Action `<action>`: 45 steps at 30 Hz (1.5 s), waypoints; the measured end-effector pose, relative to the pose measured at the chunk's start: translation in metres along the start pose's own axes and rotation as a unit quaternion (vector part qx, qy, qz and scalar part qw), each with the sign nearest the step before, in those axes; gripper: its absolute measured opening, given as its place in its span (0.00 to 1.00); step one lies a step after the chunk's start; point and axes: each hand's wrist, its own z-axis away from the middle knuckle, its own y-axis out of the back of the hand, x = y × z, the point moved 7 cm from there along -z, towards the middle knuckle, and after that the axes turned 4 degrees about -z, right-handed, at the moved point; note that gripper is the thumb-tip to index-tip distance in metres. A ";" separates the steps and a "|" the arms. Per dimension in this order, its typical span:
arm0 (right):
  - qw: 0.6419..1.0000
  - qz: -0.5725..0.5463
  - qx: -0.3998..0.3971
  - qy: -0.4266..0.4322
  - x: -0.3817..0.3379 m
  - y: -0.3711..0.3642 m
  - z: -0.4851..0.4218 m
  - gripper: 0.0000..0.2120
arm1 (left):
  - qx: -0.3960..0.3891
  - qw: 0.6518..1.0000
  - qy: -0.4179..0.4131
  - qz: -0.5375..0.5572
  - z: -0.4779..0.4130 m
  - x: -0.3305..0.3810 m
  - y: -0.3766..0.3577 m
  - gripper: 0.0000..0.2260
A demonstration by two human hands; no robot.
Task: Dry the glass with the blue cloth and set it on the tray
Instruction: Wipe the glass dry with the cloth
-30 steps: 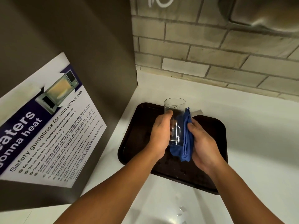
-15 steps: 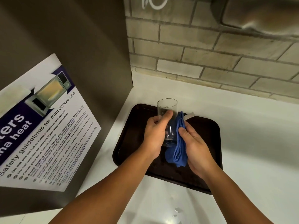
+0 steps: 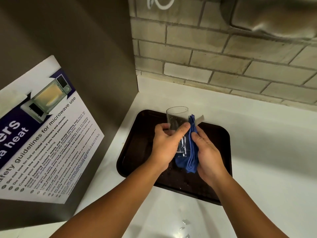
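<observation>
A white surface [image 3: 257, 152] is topped by a dark tray [image 3: 137, 148]. Above the tray, the upright glass [image 3: 177, 117] is gripped by the left hand [image 3: 165, 146]; the folded blue cloth [image 3: 192, 152] is pressed against its side by the right hand [image 3: 208, 155].

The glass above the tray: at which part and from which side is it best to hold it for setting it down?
Grip the glass around its straight middle wall, from the left, as the left hand does now. It stands upright with the open rim on top, and the blue cloth in the right hand covers its right side. This probably keeps fingers off the rim above the tray.
</observation>
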 end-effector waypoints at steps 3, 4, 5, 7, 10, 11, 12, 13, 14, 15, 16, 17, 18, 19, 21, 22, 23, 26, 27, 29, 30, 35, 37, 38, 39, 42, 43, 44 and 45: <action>1.000 -0.005 0.000 -0.010 -0.003 0.003 -0.007 0.18 | -0.018 1.000 0.012 0.014 0.002 -0.002 -0.006 0.26; 1.000 -0.008 -0.002 -0.014 -0.004 0.003 -0.008 0.18 | -0.022 1.000 0.020 0.008 0.003 -0.005 -0.009 0.25; 1.000 -0.012 -0.004 -0.019 -0.003 0.003 -0.008 0.18 | -0.026 0.999 0.025 0.003 0.004 -0.006 -0.010 0.23; 0.999 -0.014 -0.008 -0.033 -0.001 0.001 -0.004 0.17 | -0.024 0.999 0.024 -0.002 0.006 -0.007 -0.012 0.19; 0.998 -0.023 -0.022 -0.061 0.005 -0.004 0.006 0.17 | -0.005 1.000 0.018 0.009 0.003 -0.004 -0.009 0.18; 0.997 -0.031 -0.024 -0.068 0.008 -0.004 0.009 0.17 | 0.004 1.000 0.013 0.011 0.002 -0.002 -0.007 0.18; 0.996 -0.042 -0.022 -0.075 0.010 -0.005 0.013 0.18 | 0.010 1.000 -0.002 0.009 0.002 0.000 -0.007 0.18; 0.995 -0.059 -0.019 -0.084 0.014 -0.007 0.016 0.18 | 0.015 0.999 -0.031 0.004 0.003 0.003 -0.006 0.17; 0.992 -0.078 -0.015 -0.096 0.017 -0.008 0.019 0.19 | 0.021 0.997 -0.071 -0.006 0.005 0.007 -0.006 0.17; 0.990 -0.095 -0.011 -0.108 0.020 -0.009 0.020 0.21 | 0.025 0.993 -0.112 -0.016 0.008 0.011 -0.006 0.16; 0.987 -0.108 -0.007 -0.117 0.021 -0.010 0.021 0.21 | 0.027 0.989 -0.141 -0.024 0.011 0.013 -0.006 0.16; 0.986 -0.116 -0.007 -0.123 0.021 -0.010 0.021 0.22 | 0.027 0.987 -0.158 -0.028 0.012 0.011 -0.006 0.16; 0.985 -0.118 -0.009 -0.125 0.020 -0.009 0.020 0.22 | 0.021 0.985 -0.167 -0.030 0.013 0.010 -0.006 0.17; 0.986 -0.114 -0.009 -0.122 0.019 -0.007 0.018 0.22 | 0.012 0.985 -0.170 -0.030 0.012 0.008 -0.006 0.18; 0.990 -0.090 -0.006 -0.106 0.013 -0.005 0.014 0.21 | -0.008 0.987 -0.158 -0.033 0.010 0.008 -0.007 0.16; 0.992 -0.077 -0.004 -0.098 0.010 -0.004 0.013 0.21 | -0.019 0.988 -0.151 -0.036 0.010 0.008 -0.006 0.15; 0.994 -0.064 -0.002 -0.090 0.007 -0.003 0.012 0.21 | -0.029 0.989 -0.143 -0.035 0.010 0.008 -0.006 0.14; 0.997 -0.035 -0.009 -0.073 0.001 -0.003 0.012 0.20 | -0.052 0.990 -0.130 -0.027 0.010 0.010 -0.007 0.11; 0.997 -0.032 -0.012 -0.069 0.001 -0.002 0.011 0.20 | -0.051 0.990 -0.129 -0.028 0.010 0.011 -0.008 0.10; 0.997 -0.035 -0.015 -0.064 0.001 -0.003 0.011 0.20 | -0.044 0.990 -0.129 -0.045 0.009 0.013 -0.006 0.04; 0.997 -0.034 -0.016 -0.062 0.000 -0.003 0.011 0.22 | -0.052 0.988 -0.132 -0.055 0.011 0.016 -0.007 0.04; 0.997 -0.042 -0.044 -0.055 -0.009 -0.001 0.006 0.31 | -0.118 0.986 -0.099 -0.060 0.021 0.005 -0.013 0.09; 0.996 -0.047 -0.050 -0.056 -0.011 0.002 0.004 0.34 | -0.125 0.985 -0.101 -0.068 0.023 0.000 -0.014 0.09; 0.996 -0.047 -0.050 -0.058 -0.010 0.004 0.003 0.34 | -0.127 0.983 -0.104 -0.082 0.022 -0.002 -0.015 0.12; 0.996 -0.046 -0.049 -0.059 -0.010 0.005 0.002 0.34 | -0.128 0.981 -0.109 -0.097 0.022 -0.003 -0.015 0.18; 0.997 -0.037 -0.045 -0.048 -0.009 0.006 0.003 0.34 | -0.100 0.981 -0.104 -0.130 0.018 -0.009 -0.010 0.35; 0.998 -0.031 -0.041 -0.040 -0.009 0.006 0.003 0.32 | -0.091 0.982 -0.105 -0.131 0.016 -0.011 -0.008 0.31; 0.999 -0.025 -0.036 -0.029 -0.010 0.005 0.003 0.31 | -0.085 0.981 -0.111 -0.135 0.016 -0.013 -0.007 0.25; 0.999 -0.020 -0.032 -0.020 -0.009 0.004 0.003 0.29 | -0.083 0.980 -0.115 -0.143 0.018 -0.012 -0.007 0.20</action>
